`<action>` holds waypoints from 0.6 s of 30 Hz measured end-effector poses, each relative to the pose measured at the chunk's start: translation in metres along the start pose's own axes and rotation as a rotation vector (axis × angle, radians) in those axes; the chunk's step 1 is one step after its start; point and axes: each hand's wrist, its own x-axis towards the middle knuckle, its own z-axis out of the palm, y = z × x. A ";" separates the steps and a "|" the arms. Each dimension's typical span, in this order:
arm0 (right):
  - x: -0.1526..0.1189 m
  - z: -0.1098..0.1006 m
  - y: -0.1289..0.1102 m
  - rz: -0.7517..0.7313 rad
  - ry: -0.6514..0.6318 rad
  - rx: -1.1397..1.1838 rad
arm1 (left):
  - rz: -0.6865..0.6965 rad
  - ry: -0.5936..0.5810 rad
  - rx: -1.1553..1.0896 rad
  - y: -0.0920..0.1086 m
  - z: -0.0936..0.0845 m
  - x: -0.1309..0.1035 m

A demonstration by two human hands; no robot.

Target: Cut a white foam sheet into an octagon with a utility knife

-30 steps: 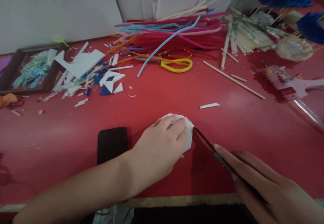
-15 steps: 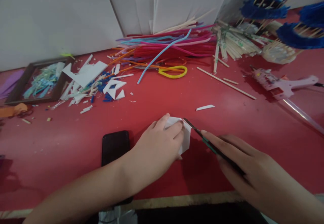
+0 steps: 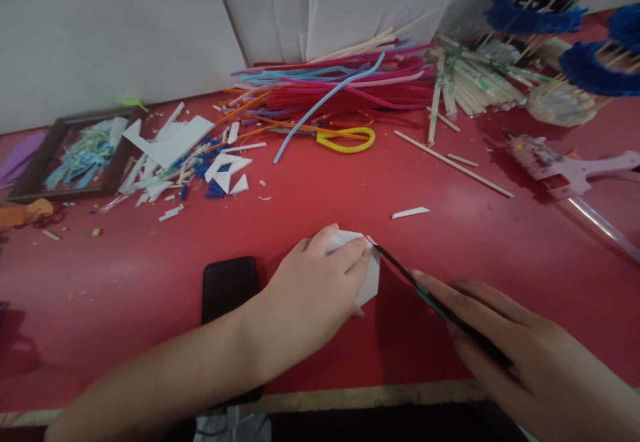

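Observation:
My left hand [image 3: 317, 282] presses a small white angular piece [image 3: 371, 281] against the red tabletop, its fingers spread over the piece's upper left. My right hand [image 3: 520, 342] is closed around a dark utility knife [image 3: 435, 302] with a green part. The knife's blade tip touches the upper right edge of the white piece, close to my left fingertips. Behind the hands lies a loose white strip [image 3: 410, 213]. A black phone [image 3: 229, 289] rests beside my left forearm, partly covered by it.
Yellow-handled scissors [image 3: 346, 140] lie before a heap of coloured pipe cleaners [image 3: 345, 89]. White scraps [image 3: 175, 141] and a brown frame [image 3: 30, 182] are at left. A pink glue gun [image 3: 575, 169], wooden sticks [image 3: 455, 164] and blue fringed structures [image 3: 595, 69] stand or lie at right.
The knife and my right hand have moved right and slightly down, with the blade tip further along the piece's edge. My left hand stays on the piece. The view has shifted slightly.

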 end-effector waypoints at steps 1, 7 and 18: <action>-0.002 -0.001 0.002 -0.003 0.010 0.001 | -0.030 -0.032 -0.025 0.000 -0.001 0.000; -0.008 -0.002 0.014 0.053 0.096 -0.041 | -0.098 -0.172 -0.034 0.003 -0.011 0.000; 0.007 -0.003 0.006 -0.002 0.075 -0.005 | -0.067 -0.112 0.105 0.017 -0.006 -0.008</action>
